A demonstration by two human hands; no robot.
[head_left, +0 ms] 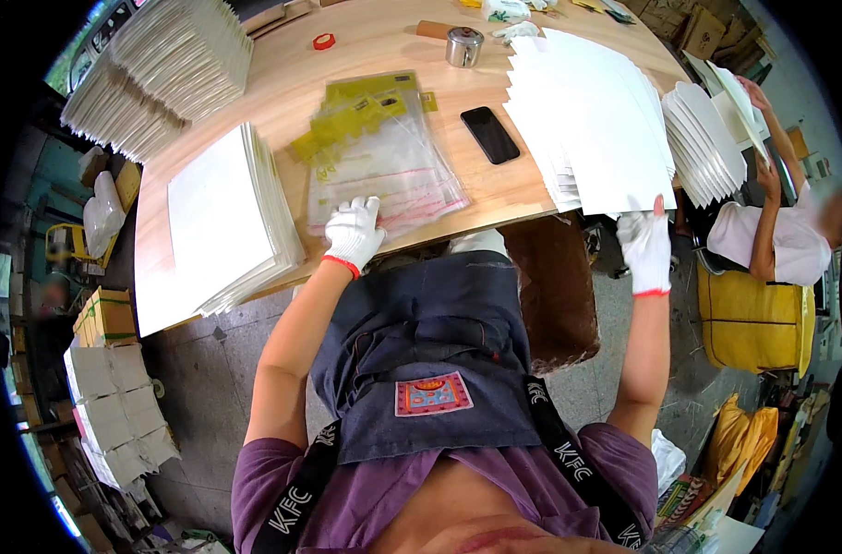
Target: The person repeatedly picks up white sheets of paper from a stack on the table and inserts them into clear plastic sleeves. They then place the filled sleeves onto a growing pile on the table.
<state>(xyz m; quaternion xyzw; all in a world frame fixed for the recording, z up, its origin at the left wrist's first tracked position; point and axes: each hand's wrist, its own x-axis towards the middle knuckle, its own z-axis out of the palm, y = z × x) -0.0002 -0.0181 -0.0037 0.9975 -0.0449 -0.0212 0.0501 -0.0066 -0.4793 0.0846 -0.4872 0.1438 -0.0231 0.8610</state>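
A white glove with a red cuff covers my left hand (pixel 354 229), its fingers curled closed at the near left edge of the clear plastic bags (pixel 384 175). These bags lie overlapping on the table, with yellow-green printed bands at their far ends. Over at the right, my gloved right hand (pixel 644 245) grips the near edge of a white sheet (pixel 615 138). Its bare thumb tip rests on top, and the other fingers are partly hidden below. The sheet tops a fanned pile of similar white sheets.
White boards (pixel 222 208) are stacked at the table's left, near tall stacks (pixel 176 69). A black phone (pixel 490 135), metal cup (pixel 463 46) and red tape ring (pixel 323 42) lie on the table (pixel 282 83). Another person (pixel 772 222) handles sheets at right. A brown bin (pixel 555 295) stands below.
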